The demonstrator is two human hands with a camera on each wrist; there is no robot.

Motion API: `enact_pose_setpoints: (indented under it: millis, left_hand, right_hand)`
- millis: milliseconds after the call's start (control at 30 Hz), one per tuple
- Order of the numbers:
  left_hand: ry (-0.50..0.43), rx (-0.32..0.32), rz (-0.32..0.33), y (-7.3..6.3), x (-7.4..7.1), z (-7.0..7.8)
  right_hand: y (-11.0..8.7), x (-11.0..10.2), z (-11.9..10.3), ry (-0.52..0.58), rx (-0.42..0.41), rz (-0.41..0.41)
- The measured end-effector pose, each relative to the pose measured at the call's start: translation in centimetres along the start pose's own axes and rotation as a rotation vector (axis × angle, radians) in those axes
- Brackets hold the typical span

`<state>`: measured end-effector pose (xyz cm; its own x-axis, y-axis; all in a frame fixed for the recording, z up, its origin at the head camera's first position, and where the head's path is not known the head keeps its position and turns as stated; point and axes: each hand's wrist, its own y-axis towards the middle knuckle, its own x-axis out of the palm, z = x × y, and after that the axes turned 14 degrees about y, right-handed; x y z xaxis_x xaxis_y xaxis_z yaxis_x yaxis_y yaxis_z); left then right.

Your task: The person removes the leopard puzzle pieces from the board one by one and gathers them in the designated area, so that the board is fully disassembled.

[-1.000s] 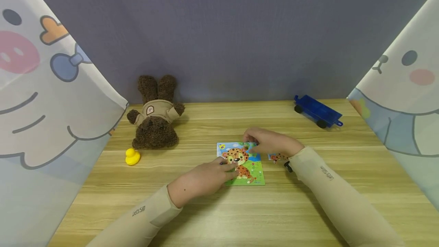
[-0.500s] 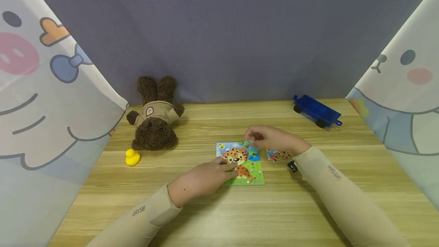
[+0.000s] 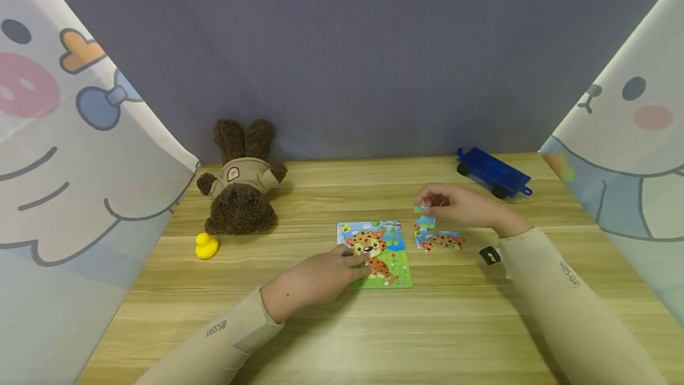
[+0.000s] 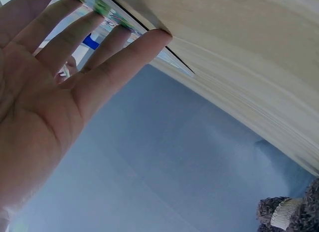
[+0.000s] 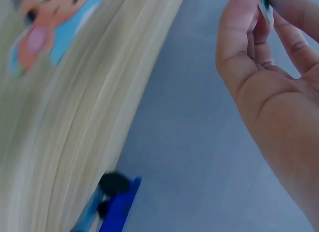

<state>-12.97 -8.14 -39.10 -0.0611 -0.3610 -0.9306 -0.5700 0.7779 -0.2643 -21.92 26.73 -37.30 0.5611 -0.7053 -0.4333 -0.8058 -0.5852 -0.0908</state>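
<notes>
My right hand (image 3: 465, 207) pinches a small green-and-blue jigsaw piece (image 5: 264, 8) between thumb and fingers, raised above the table right of the puzzle board. Just under it in the head view is another blue piece (image 3: 426, 223); I cannot tell whether the two are joined. Below lie several joined jigsaw pieces (image 3: 442, 242) printed with a spotted animal. The square puzzle board (image 3: 399, 263), with a leopard cub picture, lies flat on the table. My left hand (image 3: 323, 278) rests on the board's left part, its fingers (image 4: 112, 67) straight and spread in the left wrist view.
A brown plush bear (image 3: 243, 195) in a beige top lies at the back left, with a yellow rubber duck (image 3: 206, 246) in front of it. A blue toy wagon (image 3: 493, 172) stands at the back right. A grey partition (image 3: 352, 64) closes off the table's far edge.
My right hand has moved from the board's upper right corner to the right, carrying a jigsaw piece away, above the joined pieces. My left hand has stayed in place.
</notes>
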Motion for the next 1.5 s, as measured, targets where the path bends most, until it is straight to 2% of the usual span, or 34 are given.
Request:
enact_pose_setpoints:
  millis: [467,733,900,1033,1500]
  left_hand:
    - [0.010,0.001,-0.003,0.1,0.1,0.0]
    - [0.007,-0.009,-0.007,0.1,0.1,0.1]
    - [-0.004,-0.013,-0.011,0.1,0.1,0.1]
    - [0.001,-0.013,-0.005,0.0,0.0,0.1]
    - [0.020,-0.025,0.008,-0.1,0.3,0.2]
  right_hand:
    - [-4.7,-3.4,3.2,0.001,0.101,0.019]
    - [-6.4,-4.7,5.7,0.088,0.175,0.001]
    - [-6.8,-5.3,6.3,0.163,0.235,-0.080]
    - [-6.8,-5.5,6.7,0.184,0.241,-0.131]
    - [-6.2,-5.1,7.6,0.148,0.232,-0.127]
